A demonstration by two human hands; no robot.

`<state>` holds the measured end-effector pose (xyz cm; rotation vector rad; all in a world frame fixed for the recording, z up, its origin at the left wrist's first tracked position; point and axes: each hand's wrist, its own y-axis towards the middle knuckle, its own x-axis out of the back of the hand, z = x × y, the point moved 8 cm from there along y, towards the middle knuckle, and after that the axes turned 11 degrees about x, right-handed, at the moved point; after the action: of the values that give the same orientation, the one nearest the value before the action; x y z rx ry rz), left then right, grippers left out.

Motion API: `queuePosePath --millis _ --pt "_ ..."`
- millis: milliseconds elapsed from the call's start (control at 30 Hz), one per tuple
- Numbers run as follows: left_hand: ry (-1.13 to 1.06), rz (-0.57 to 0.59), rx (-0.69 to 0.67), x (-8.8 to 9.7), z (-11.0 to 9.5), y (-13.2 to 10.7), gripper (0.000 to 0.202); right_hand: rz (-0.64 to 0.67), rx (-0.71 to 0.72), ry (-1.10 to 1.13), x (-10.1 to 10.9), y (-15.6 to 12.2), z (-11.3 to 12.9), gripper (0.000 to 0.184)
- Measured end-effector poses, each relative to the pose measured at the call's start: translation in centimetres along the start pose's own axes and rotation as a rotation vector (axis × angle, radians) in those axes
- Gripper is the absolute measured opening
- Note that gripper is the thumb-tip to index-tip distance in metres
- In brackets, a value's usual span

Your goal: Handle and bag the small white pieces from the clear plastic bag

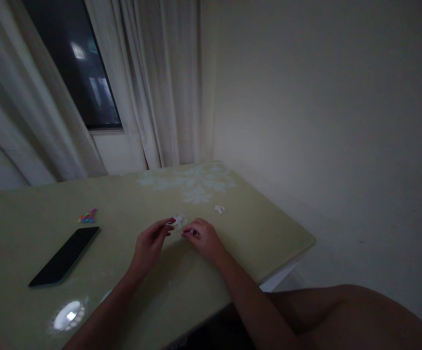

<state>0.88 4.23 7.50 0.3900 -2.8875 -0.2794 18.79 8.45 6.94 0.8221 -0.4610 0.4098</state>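
My left hand (155, 239) is closed on the near-left edge of a small clear plastic piece (179, 221), which has something white in it. Just to the right, my right hand (202, 236) has its thumb and fingers pinched together; what sits between them is too small to make out. The two hands are close together above the table. Beyond my right hand, a few small white pieces (219, 209) lie on the tabletop.
The table (269, 228) has a pale leaf pattern at its far side and a right edge near the wall. A dark tablet-like slab (65, 257) lies to the left, with several small colourful pieces (87, 217) behind it. A round white light reflection shows at lower left.
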Motion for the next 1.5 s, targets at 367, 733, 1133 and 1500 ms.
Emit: queuePosePath --millis 367,733,1133,1500 --pt "0.092 -0.033 -0.082 0.1 -0.9 -0.2 0.024 0.317 0.135 -0.401 -3.3 -0.4 0.0 0.003" --pt "0.110 -0.047 -0.022 0.5 -0.6 -0.1 0.025 0.259 0.024 -0.389 -2.1 -0.5 -0.4 0.009" --pt "0.099 -0.029 -0.054 0.1 -0.7 0.0 0.021 0.294 -0.020 -0.408 -2.1 -0.4 -0.6 0.012" --pt "0.093 -0.029 -0.113 0.1 -1.2 -0.2 0.021 0.326 -0.054 -0.376 -1.9 -0.4 -0.5 0.016"
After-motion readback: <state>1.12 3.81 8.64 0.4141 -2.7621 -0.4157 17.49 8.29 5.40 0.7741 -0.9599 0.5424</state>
